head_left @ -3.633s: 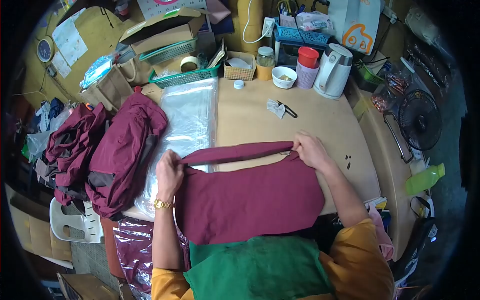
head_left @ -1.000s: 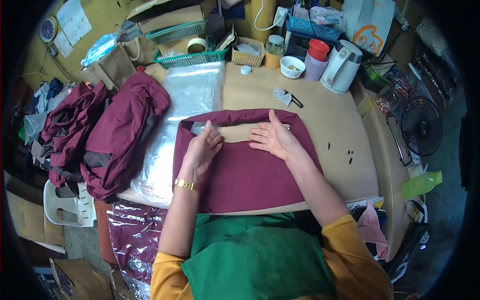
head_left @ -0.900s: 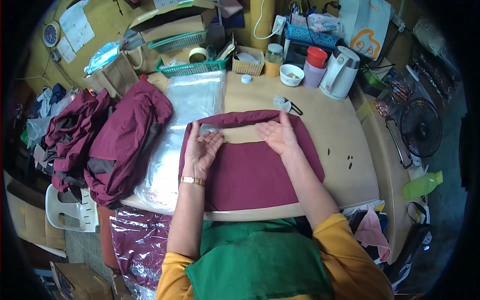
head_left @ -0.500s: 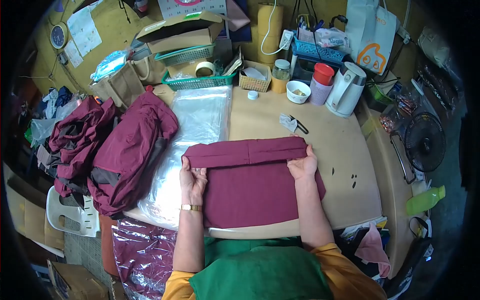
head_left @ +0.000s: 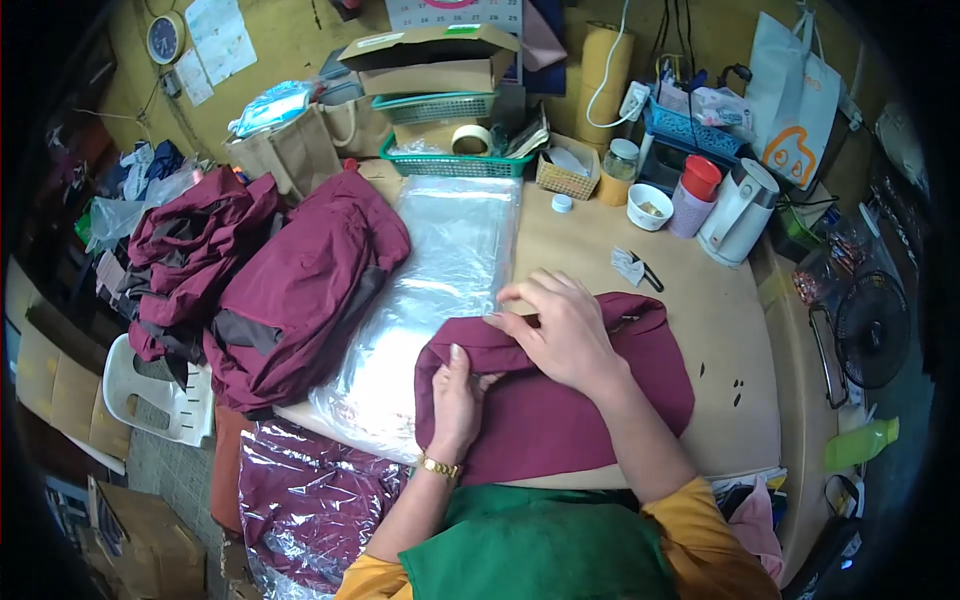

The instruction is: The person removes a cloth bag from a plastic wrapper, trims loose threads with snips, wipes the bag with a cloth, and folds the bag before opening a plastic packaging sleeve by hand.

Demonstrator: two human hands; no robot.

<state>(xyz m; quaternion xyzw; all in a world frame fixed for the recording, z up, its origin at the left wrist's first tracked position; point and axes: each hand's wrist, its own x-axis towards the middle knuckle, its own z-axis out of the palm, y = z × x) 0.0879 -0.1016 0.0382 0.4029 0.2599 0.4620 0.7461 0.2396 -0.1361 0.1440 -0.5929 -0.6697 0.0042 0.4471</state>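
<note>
A maroon cloth piece (head_left: 560, 425) lies on the table in front of me, its far edge a loose, folded band. My left hand (head_left: 459, 398) grips the left end of that band, thumb on top and fingers under the cloth. My right hand (head_left: 562, 330) is over the middle of the band, thumb and fingers apart and curved, near the left hand; I see nothing held in it. Left of the cloth lie clear plastic bags (head_left: 440, 260), and beside them a maroon garment (head_left: 310, 280) with dark grey panels.
Another maroon garment pile (head_left: 195, 250) is at the far left. Along the back stand a green basket (head_left: 455, 165), a jar (head_left: 619, 160), a white bowl (head_left: 650, 207) and a kettle (head_left: 738, 212). Black snips (head_left: 652, 277) lie beyond the cloth. A white stool (head_left: 160, 400) stands lower left.
My right hand has left the band's right end and moved left to its middle. The band's left part is now bunched and curved at my left hand. The camera view has shifted.
</note>
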